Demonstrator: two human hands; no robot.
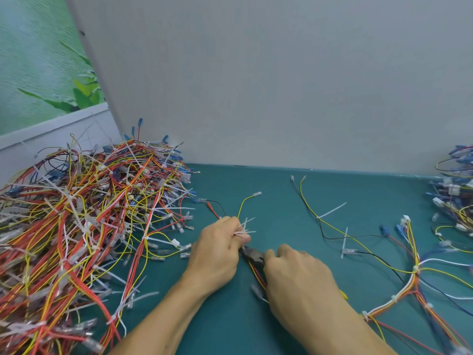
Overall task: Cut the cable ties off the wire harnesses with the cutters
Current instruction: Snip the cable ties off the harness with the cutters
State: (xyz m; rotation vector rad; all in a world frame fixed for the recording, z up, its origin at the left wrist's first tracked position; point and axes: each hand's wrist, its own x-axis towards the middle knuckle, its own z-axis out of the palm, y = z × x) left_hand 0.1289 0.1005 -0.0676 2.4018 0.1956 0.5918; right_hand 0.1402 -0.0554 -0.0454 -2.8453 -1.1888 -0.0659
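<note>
My left hand (220,248) grips a small wire harness (243,204) at a bunch of white cable ties (245,228) that stick out above my fingers. Yellow, black and red leads fan out past the hand. My right hand (299,275) holds the dark cutters (253,255). Their jaws point up-left and touch the harness just under my left thumb. Red and yellow wires of the same harness run down under my right hand.
A big heap of tied harnesses (84,221) fills the left of the teal table (281,190). A loose harness (409,272) with ties lies to the right. Another pile (455,190) sits at the far right edge. A grey wall stands behind.
</note>
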